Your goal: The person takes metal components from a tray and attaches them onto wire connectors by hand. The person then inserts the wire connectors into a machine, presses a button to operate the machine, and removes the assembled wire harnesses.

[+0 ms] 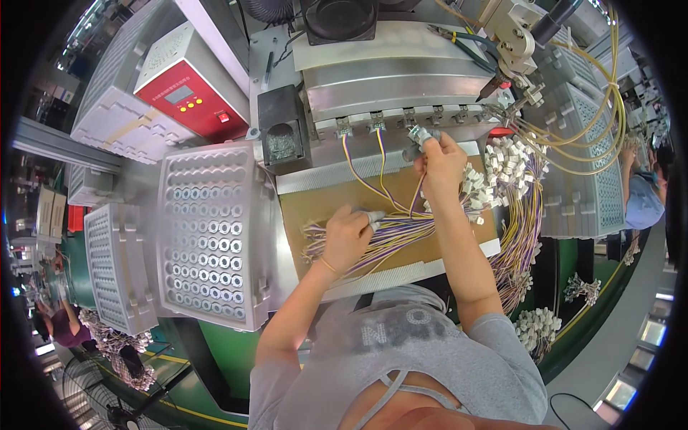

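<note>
My right hand (442, 166), its fingertips in pale covers, pinches a small circuit board (414, 132) at the metal fixture's front edge. A thin wire runs down from it. Left of it, two small boards (378, 123) sit in the fixture's row of small clamps (438, 113), each trailing yellow and purple wires (383, 165). My left hand (347, 235) is closed at the bundle of yellow, purple and white wires (401, 233) on the brown cardboard (308, 197). Its covered fingertips press together on some wires; exactly which ones is hidden.
A clear-lidded tray of round parts (208, 247) stands at left, below a red and white control box (183, 93). White connectors (505, 161) on long wires hang at right. Pliers (466, 49) lie on top of the fixture, near a soldering iron (494, 86). A black tip-cleaner box (283, 118) stands left.
</note>
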Demonstrator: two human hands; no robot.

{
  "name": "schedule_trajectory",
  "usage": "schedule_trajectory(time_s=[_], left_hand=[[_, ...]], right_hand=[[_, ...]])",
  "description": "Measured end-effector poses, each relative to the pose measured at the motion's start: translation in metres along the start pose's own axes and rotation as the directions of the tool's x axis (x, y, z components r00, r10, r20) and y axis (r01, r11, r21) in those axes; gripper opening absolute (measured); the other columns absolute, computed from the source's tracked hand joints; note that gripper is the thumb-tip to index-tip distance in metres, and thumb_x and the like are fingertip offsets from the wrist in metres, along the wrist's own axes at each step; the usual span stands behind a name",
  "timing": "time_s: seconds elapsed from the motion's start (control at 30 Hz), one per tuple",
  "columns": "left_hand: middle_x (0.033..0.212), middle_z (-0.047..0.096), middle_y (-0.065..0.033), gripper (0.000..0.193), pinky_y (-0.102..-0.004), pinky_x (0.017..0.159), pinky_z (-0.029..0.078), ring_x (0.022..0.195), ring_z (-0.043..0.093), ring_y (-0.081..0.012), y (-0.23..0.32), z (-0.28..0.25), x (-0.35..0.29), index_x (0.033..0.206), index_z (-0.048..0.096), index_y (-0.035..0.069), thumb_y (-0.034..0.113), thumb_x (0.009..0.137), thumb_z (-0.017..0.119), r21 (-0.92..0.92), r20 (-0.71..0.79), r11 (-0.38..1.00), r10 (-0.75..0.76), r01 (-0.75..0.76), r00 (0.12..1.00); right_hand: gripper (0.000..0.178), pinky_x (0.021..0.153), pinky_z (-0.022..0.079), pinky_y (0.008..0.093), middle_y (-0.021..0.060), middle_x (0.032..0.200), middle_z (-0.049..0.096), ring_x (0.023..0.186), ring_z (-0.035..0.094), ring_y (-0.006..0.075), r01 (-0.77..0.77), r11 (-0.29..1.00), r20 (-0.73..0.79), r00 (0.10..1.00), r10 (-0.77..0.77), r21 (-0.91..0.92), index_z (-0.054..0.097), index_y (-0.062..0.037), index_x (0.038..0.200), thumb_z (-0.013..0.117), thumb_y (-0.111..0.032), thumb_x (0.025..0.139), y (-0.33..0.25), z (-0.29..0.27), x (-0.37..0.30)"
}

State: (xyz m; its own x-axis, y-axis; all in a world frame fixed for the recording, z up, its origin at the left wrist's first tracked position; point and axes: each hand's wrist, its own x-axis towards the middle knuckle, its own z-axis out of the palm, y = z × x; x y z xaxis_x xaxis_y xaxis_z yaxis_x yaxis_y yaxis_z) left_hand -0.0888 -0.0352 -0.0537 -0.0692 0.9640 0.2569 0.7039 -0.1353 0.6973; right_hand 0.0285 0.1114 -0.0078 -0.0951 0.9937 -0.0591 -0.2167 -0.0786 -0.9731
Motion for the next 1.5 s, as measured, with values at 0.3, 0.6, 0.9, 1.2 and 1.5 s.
schedule_trajectory(time_s=[0.3, 0.6, 0.9, 1.2, 1.5], left_hand=[[0.078, 0.060, -0.0086, 0.020, -0.0248, 0.062, 0.047, 0.071, 0.059, -0.0126, 0.015, -0.021, 0.006, 0.093, 0.055, -0.002, 0.000, 0.073, 0.057, -0.666, 0.403, 0.613, -0.182, 0.424, 0.897], [0.078, 0.062, -0.0136, 0.023, -0.0285, 0.057, 0.047, 0.066, 0.061, -0.0190, 0.029, -0.053, 0.008, 0.090, 0.059, -0.002, 0.001, 0.067, 0.059, -0.268, 0.209, 0.961, -0.016, 0.073, 0.978], [0.065, 0.058, -0.0125, 0.019, -0.0318, 0.051, 0.044, 0.055, 0.055, -0.0259, 0.003, -0.061, -0.004, 0.087, 0.064, 0.007, 0.007, 0.069, 0.059, 0.383, 0.150, 0.924, -0.058, -0.005, 0.987], [0.063, 0.055, -0.0107, 0.023, -0.0334, 0.050, 0.042, 0.055, 0.052, -0.0269, -0.006, -0.105, -0.018, 0.083, 0.065, 0.010, 0.004, 0.062, 0.060, 0.271, -0.008, 0.953, -0.138, 0.135, 0.990], [0.080, 0.062, -0.0034, 0.020, -0.0192, 0.063, 0.045, 0.069, 0.055, -0.0074, -0.018, -0.119, -0.045, 0.095, 0.062, 0.000, -0.001, 0.075, 0.059, -0.525, -0.011, 0.703, -0.569, 0.480, 0.822]], right_hand=[[0.012, 0.039, 0.045, 0.0269, 0.0097, 0.062, 0.056, 0.043, 0.054, 0.0175, -0.046, 0.989, -0.069, 0.996, 0.057, 0.140, 0.051, 0.0016, 0.072, 0.047, -0.009, 0.078, 0.008, 0.025, 0.006], [0.015, 0.041, 0.036, 0.0220, 0.0010, 0.055, 0.052, 0.047, 0.048, 0.0073, 0.407, 0.683, 0.250, 0.913, -0.322, -0.607, 0.057, 0.0018, 0.073, 0.052, -0.011, 0.078, -0.020, -0.031, -0.009], [0.017, 0.054, 0.044, 0.0357, 0.0162, 0.076, 0.059, 0.062, 0.056, 0.0238, 0.378, 0.347, -0.007, 0.667, -0.745, -0.858, 0.054, 0.0018, 0.091, 0.053, -0.008, 0.077, -0.023, -0.127, 0.080], [0.017, 0.061, 0.040, 0.0430, 0.0189, 0.078, 0.051, 0.069, 0.052, 0.0330, 0.389, 0.080, 0.287, 0.789, -0.543, -0.918, 0.046, -0.0031, 0.093, 0.046, -0.012, 0.079, -0.020, -0.176, 0.162], [0.028, 0.062, 0.044, 0.0305, 0.0138, 0.077, 0.060, 0.070, 0.056, 0.0179, 0.155, 0.404, -0.093, 0.842, -0.531, -0.902, 0.054, 0.0003, 0.103, 0.052, -0.012, 0.078, -0.016, -0.176, 0.112]])
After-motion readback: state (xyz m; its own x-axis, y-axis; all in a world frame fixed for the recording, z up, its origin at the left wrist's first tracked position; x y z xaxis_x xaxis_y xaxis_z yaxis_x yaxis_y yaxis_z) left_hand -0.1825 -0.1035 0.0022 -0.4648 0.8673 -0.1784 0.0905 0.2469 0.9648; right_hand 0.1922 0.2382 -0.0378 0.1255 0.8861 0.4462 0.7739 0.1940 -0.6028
